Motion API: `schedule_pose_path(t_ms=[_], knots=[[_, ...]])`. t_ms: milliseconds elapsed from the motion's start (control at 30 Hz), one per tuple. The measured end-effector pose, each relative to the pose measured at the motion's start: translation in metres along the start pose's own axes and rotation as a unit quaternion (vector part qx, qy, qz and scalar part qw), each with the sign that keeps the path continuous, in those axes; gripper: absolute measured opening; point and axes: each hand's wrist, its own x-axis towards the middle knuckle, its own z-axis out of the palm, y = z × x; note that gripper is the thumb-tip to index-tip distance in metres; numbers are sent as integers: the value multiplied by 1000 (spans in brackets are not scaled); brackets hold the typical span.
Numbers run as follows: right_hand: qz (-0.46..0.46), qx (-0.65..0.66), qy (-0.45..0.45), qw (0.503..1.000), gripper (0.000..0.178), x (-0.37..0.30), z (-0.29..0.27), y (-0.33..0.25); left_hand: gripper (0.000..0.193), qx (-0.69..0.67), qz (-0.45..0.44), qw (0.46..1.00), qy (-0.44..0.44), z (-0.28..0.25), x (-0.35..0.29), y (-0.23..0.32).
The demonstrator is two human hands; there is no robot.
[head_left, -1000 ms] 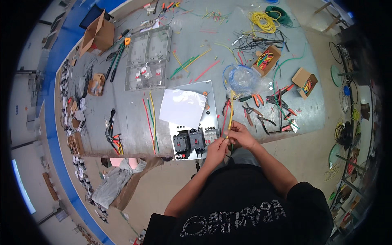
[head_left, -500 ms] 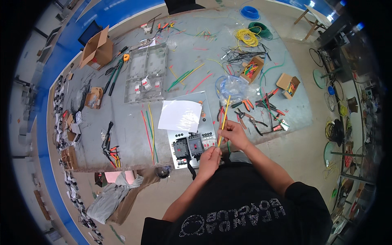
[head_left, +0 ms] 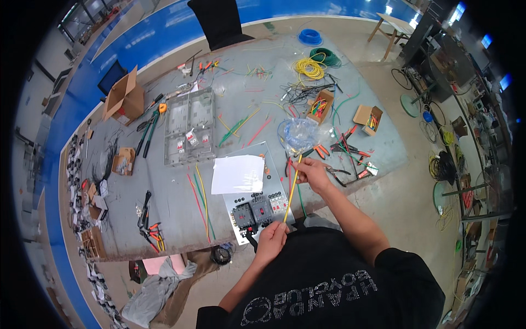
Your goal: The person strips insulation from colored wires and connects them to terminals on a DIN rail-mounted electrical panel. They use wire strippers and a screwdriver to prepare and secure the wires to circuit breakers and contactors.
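A thin yellow strip (head_left: 291, 199), wire or sleeving, runs slantwise between my hands. My right hand (head_left: 311, 174) pinches its upper part, and my left hand (head_left: 270, 242) grips the lower end close to my body. To their left lies a metal mounting plate (head_left: 275, 164) with two dark circuit breakers (head_left: 243, 216) and a white breaker row (head_left: 279, 204). A white sheet of paper (head_left: 238, 175) covers the plate's middle. Beside my right hand, a red and a green strip (head_left: 301, 202) lie near the plate.
Pliers and cutters (head_left: 350, 148) lie to the right, below small boxes (head_left: 362, 115) of coloured pieces. Farther off are a bag of blue wire (head_left: 301, 135) and yellow coils (head_left: 310, 69). A clear enclosure (head_left: 189, 155) stands left, near an open carton (head_left: 124, 98).
My hands have drawn apart along the yellow strip: the left now sits lower and nearer my body. The view has tilted, so the table shows lower in the picture.
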Motion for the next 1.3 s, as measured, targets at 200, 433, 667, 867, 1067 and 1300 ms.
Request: schedule_pose_path(t_ms=[200, 433, 667, 867, 1067, 1300], knots=[[-11, 79, 6, 997, 19, -10, 0, 6, 25, -16, -21, 999, -27, -10, -6, -12], [-95, -4, 41, 995, 15, -14, 1, 9, 27, 46, 0, 999, -26, -17, 0, -32], [-153, -89, 98, 979, 13, -30, -1, 8, 28, 25, -50, 998, -39, -14, 16, -59], [-135, -78, 119, 981, 15, -34, -35, 15, 31, -42, -70, 989, -124, 1, 18, -61], [-115, -93, 75, 986, 11, -26, -45, 26, 28, -15, -78, 994, -72, 16, 27, -72], [-116, -117, 33, 986, 12, 13, -66, 28, 27, -68, -90, 994, 12, 56, 57, -91]])
